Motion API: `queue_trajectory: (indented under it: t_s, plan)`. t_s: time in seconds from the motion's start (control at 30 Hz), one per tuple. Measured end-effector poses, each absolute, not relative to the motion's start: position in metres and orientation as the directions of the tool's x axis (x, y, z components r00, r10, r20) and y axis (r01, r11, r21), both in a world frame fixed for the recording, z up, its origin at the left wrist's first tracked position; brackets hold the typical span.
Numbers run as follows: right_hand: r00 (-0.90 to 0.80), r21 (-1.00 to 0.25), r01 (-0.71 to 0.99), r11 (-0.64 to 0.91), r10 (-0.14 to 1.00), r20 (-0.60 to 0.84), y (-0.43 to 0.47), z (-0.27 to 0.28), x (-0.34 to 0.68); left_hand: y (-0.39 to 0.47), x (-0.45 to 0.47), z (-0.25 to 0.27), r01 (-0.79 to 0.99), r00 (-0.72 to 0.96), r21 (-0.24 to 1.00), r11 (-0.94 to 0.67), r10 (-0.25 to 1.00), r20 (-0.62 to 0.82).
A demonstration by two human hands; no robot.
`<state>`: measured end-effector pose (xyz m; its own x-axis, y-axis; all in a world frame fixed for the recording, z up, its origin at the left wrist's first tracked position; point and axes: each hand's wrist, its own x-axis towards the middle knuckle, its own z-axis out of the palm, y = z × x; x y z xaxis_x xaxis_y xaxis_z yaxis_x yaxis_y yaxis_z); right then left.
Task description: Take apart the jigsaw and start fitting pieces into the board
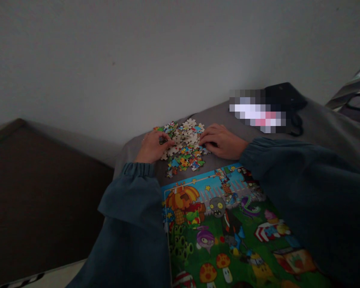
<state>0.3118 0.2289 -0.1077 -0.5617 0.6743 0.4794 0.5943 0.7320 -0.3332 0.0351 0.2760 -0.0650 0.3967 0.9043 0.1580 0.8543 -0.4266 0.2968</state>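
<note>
A loose pile of jigsaw puzzle pieces [184,150] lies on the grey cloth, some with the coloured side up and others showing a pale back. At the pile's left side my left hand [154,145] is closed, thumb and forefinger brought together on a puzzle piece. From the right my right hand [220,141] reaches in, its fingers curled and the tips pinched at a piece on the pile's edge. Both fingertips partly hide what they hold. Nearer to me lies a puzzle board [219,232] printed with cartoon plants and zombies; my right sleeve covers part of its right side.
A pale wall [168,60] rises behind the grey cloth surface [324,128]. A phone-like thing with a blurred bright screen [258,114] lies at the back right, beside a black case [285,96] and a dark strap. To the left stands a dark brown panel [42,200].
</note>
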Motion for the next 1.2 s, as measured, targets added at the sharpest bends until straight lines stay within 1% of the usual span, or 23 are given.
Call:
queue_trajectory:
  t_s: [0.07,0.1,0.2,0.3,0.37,0.43,0.57,0.63,0.7,0.83,1.0,1.1,1.2]
  plan:
    - [-0.563,-0.329,0.591,0.736,0.669,0.485,0.229,-0.108,0.312,0.275,0.033,-0.060,0.838,0.418,0.303,-0.454,0.890,0.179]
    - [-0.565,-0.327,0.590,0.738,0.667,0.486,0.229,-0.108,0.312,0.274,0.032,-0.057,0.817,0.457,0.307,-0.488,0.873,0.173]
    - [-0.568,-0.323,0.590,0.740,0.664,0.485,0.229,-0.108,0.312,0.269,0.030,-0.046,0.719,0.636,0.323,-0.615,0.770,0.049]
    - [-0.563,-0.323,0.595,0.736,0.669,0.485,0.229,-0.108,0.312,0.265,0.028,-0.038,0.682,0.708,0.324,-0.656,0.702,-0.069]
    - [-0.565,-0.323,0.597,0.734,0.671,0.480,0.229,-0.107,0.312,0.265,0.026,-0.037,0.700,0.694,0.313,-0.642,0.715,-0.084]
    - [-0.569,-0.324,0.598,0.733,0.673,0.473,0.228,-0.106,0.312,0.267,0.025,-0.042,0.737,0.648,0.288,-0.612,0.760,-0.043]
    - [-0.571,-0.333,0.600,0.728,0.681,0.459,0.229,-0.107,0.312,0.276,0.027,-0.059,0.824,0.544,0.159,-0.544,0.838,0.051]
    - [-0.572,-0.330,0.599,0.730,0.678,0.462,0.230,-0.108,0.312,0.279,0.027,-0.066,0.859,0.498,0.101,-0.501,0.865,0.055]
    - [-0.567,-0.321,0.605,0.728,0.677,0.469,0.230,-0.108,0.312,0.279,0.026,-0.069,0.879,0.469,0.073,-0.471,0.882,0.041]
    - [-0.598,-0.275,0.607,0.746,0.657,0.459,0.226,-0.106,0.310,0.273,0.027,-0.066,0.878,0.473,0.071,-0.473,0.881,0.012]
    - [-0.719,-0.141,0.565,0.813,0.569,0.400,0.218,-0.106,0.303,0.264,0.040,-0.064,0.872,0.482,0.065,-0.486,0.874,0.064]
    - [-0.722,-0.100,0.586,0.804,0.575,0.385,0.217,-0.108,0.303,0.264,0.047,-0.066,0.861,0.496,0.076,-0.503,0.864,0.089]
    - [-0.704,-0.097,0.603,0.792,0.586,0.402,0.219,-0.109,0.304,0.265,0.047,-0.065,0.854,0.499,0.131,-0.504,0.864,0.068]
